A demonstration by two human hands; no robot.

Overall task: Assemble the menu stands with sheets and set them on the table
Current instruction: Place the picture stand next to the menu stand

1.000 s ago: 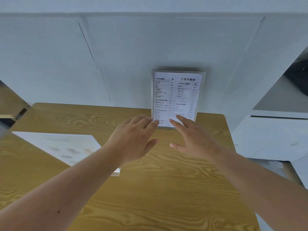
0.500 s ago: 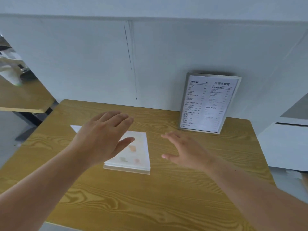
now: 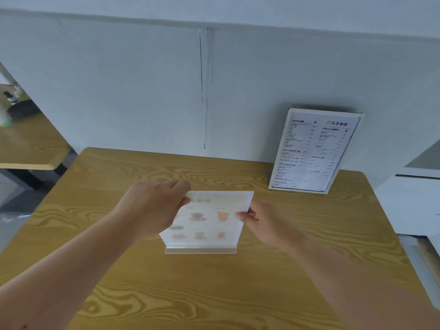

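Observation:
A second menu stand (image 3: 209, 225), holding a sheet with pale pictures of drinks, sits at the middle of the wooden table (image 3: 214, 294), its base strip toward me. My left hand (image 3: 152, 208) grips its left top corner, thumb on the sheet. On the stand's right edge, my right hand (image 3: 264, 222) pinches with thumb and fingers. An assembled menu stand (image 3: 312, 151) with black printed text stands upright at the table's back right, against the wall.
A white partition wall (image 3: 204, 91) runs behind the table. Another wooden table (image 3: 28, 148) with dark objects is at the left. White boards or boxes (image 3: 414, 201) lie to the right of the table.
My view has swung left. Both hands left the upright text menu, reached down to the picture menu stand and took hold of its edges; it now sits centred before me.

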